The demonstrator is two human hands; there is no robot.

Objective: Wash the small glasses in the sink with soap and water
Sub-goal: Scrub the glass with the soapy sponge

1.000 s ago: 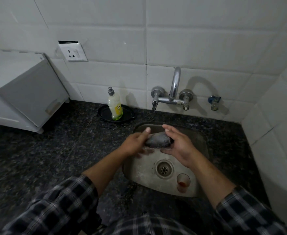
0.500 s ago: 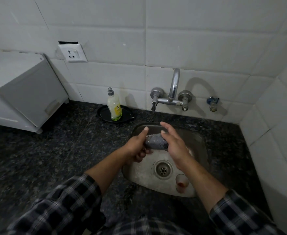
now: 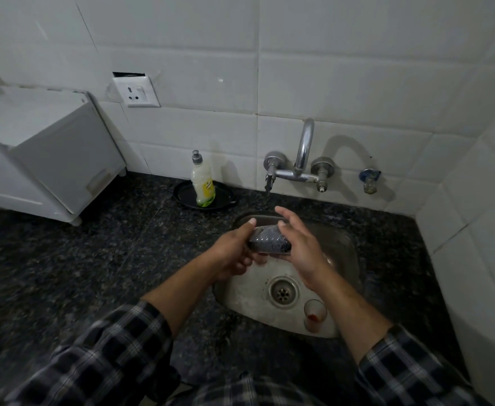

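Over the steel sink (image 3: 249, 291), both of my hands hold a dark grey, speckled, wet object (image 3: 269, 241) that looks like a scrub pad. My left hand (image 3: 228, 253) grips its left end, thumb on top and fingers curled beneath. My right hand (image 3: 302, 247) cups its right end, with fingers reaching over the top and the index finger lifted. A small glass (image 3: 315, 315) with red residue at its bottom stands upright in the sink's near right corner, apart from both hands. The drain (image 3: 283, 293) lies just left of it.
A wall tap (image 3: 302, 159) hangs over the sink's far edge, with a small valve (image 3: 369, 180) to its right. A yellow soap bottle (image 3: 202, 183) stands in a black dish (image 3: 184, 197) on the dark granite counter. A white appliance (image 3: 50, 159) occupies the far left.
Both hands shifted slightly away from me with the pad. My right hand's fingers have lifted and straightened over the pad's top.
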